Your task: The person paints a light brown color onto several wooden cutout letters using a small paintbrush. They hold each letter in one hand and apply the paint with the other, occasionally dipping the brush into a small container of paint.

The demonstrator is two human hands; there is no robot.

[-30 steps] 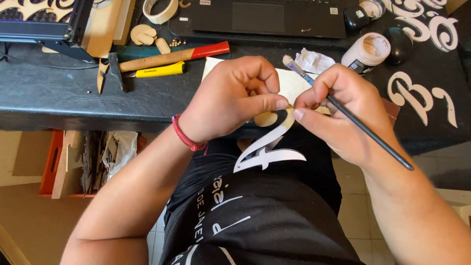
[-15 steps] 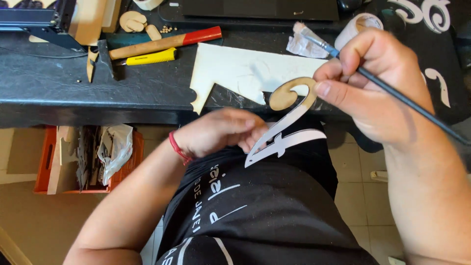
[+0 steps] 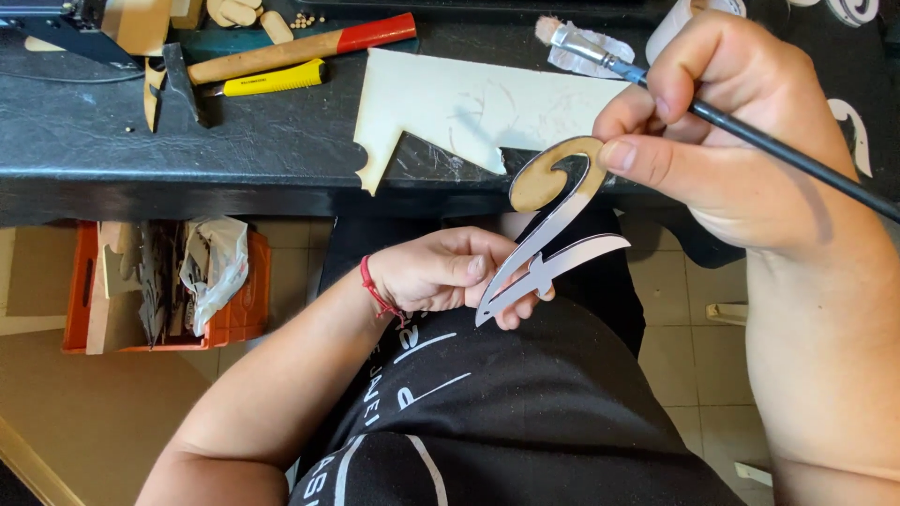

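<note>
Dark and scratched, the work table [image 3: 187,141] runs across the top of the view, with the person sitting right up against its front edge.

The left hand [image 3: 441,276] is low, in front of the person's black shirt [image 3: 506,412]. Its fingers are curled in and its thumb presses down, so it is pinched tight on the bottom end of a thin wooden cutout [image 3: 548,230] shaped like a curly number. A red string bracelet [image 3: 377,292] sits on that wrist.

The right hand [image 3: 722,122] is higher up, over the table edge. Its fingers are closed around a paintbrush [image 3: 656,82] with a black handle. The thumb tip touches the round top loop of the cutout.

The cutout is held in the air between the two hands, just in front of the table edge. Its long side runs on a slant, from the low left end in the left hand up to the loop at the upper right. A pointed arm sticks out to the right from its middle. Its face looks pale, and the loop looks brown.

The brush hairs point up and to the left, and the handle runs down to the right.

On the table lie a pale flat board [image 3: 469,103], a hammer [image 3: 281,52] with a red-tipped wooden handle, and a yellow tool [image 3: 272,80]. Under the table sits an orange crate [image 3: 234,319] full of scraps.
</note>
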